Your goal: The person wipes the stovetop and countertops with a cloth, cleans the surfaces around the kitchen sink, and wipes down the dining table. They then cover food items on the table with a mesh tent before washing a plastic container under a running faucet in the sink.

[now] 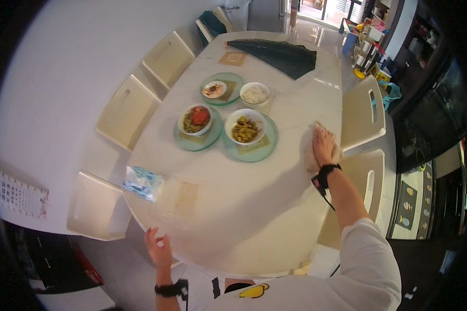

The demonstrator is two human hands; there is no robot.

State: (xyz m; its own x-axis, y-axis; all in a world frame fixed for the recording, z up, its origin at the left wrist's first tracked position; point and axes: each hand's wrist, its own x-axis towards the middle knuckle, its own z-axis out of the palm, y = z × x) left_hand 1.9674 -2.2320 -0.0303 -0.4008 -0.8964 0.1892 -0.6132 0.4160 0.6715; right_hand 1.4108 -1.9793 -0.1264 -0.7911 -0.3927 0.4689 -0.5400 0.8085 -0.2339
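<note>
My right hand (323,144) presses a beige cloth (338,153) against the right edge of the white marble-look table (257,202), with the arm stretched out. Part of the cloth is hidden under the hand. Beyond the table's near left edge, my left hand (159,248) hovers with curled fingers and nothing in it. The nearest things to it are a clear plastic sheet or bag (167,204) over a tan square and a blue-and-white soft pack (143,182).
Mid-table are a bowl of greenish food (246,130), a red-topped bowl (195,120), a white-filled bowl (254,94) and a small dish (214,89). Glass plates (270,145) lie under some. A dark green cover (280,56) lies at the far end. Cream chairs (128,112) flank both sides.
</note>
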